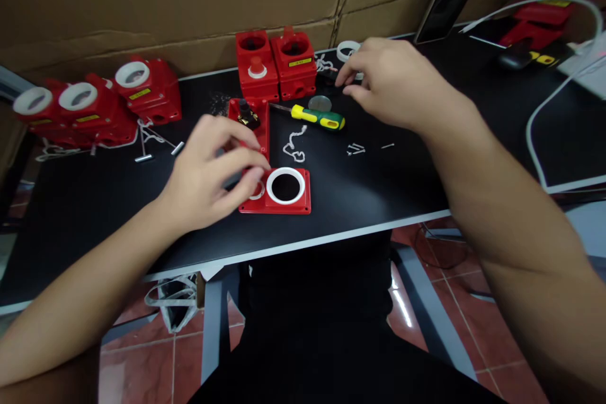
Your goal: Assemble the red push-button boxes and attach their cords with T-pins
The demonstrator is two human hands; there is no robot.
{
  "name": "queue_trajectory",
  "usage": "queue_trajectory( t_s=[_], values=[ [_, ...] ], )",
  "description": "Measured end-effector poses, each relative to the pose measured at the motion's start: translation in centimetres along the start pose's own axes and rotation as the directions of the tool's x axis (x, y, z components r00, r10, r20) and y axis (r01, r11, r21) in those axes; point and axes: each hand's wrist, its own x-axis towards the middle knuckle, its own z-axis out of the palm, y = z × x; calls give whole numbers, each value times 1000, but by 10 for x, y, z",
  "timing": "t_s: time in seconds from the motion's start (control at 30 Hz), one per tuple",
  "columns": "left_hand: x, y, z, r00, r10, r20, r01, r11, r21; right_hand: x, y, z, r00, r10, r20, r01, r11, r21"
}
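Note:
My left hand (215,170) is over the left end of a red cover plate (307,199) with a white ring (286,169) around its large hole. Its thumb and fingertips are drawn together beside the smaller hole; whatever is between them is hidden. Behind it lies an open red box (263,136) with a dark switch part (247,115) inside. My right hand (383,79) reaches to the back of the table, thumb and fingers slightly apart. Near its fingertips are a dark small part (326,77), a loose white ring (348,48) and a white cord (324,64).
A yellow-green screwdriver (318,117), a clear disc (320,103), a white cord piece (294,145) and several screws (356,149) lie mid-table. Red boxes (258,72) stand along the cardboard wall (189,6), more red units (154,91) at left. A white cable (534,113) loops at right.

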Motion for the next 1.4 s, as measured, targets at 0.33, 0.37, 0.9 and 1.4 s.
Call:
queue_trajectory(
  t_s=[0.33,0.37,0.9,1.4],
  values=[
    [-18,-52,29,905,-425,30,419,901,111,13,13,6,1000,12,-17,-11,999,31],
    [-17,-52,29,892,-449,63,440,891,115,15,12,11,1000,6,-25,-5,999,44],
    [6,-28,16,726,-669,156,659,743,119,23,7,18,994,79,-71,-65,982,176],
    [-21,-58,26,867,-496,46,496,868,23,31,14,36,985,129,-118,-115,987,113]
  ],
)
